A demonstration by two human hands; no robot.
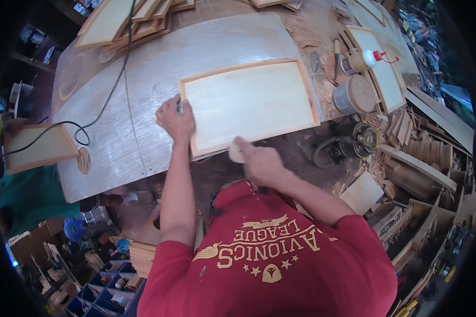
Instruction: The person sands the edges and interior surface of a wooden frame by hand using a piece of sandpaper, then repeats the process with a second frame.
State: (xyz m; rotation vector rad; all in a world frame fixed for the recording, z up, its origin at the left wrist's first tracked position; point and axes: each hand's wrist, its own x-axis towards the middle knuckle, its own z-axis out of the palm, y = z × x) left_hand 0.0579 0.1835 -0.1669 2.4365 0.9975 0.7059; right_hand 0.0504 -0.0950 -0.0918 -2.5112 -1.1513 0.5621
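A shallow wooden tray (251,108) with a pale flat panel and a raised rim lies near the front edge of the workbench. My left hand (177,119) is closed around the tray's left rim, and a small greyish thing shows by its fingers. In my right hand (263,162) is a pale round sanding disc (236,154), pinched and held against the tray's front rim. The fingertips under the disc are hidden.
A black cable (122,68) crosses the bench on the left. Wooden trays are stacked (148,21) at the back. To the right are a glue bottle (360,61), a round tub (354,95) and a power tool (357,138). Someone in green (31,193) is at the left.
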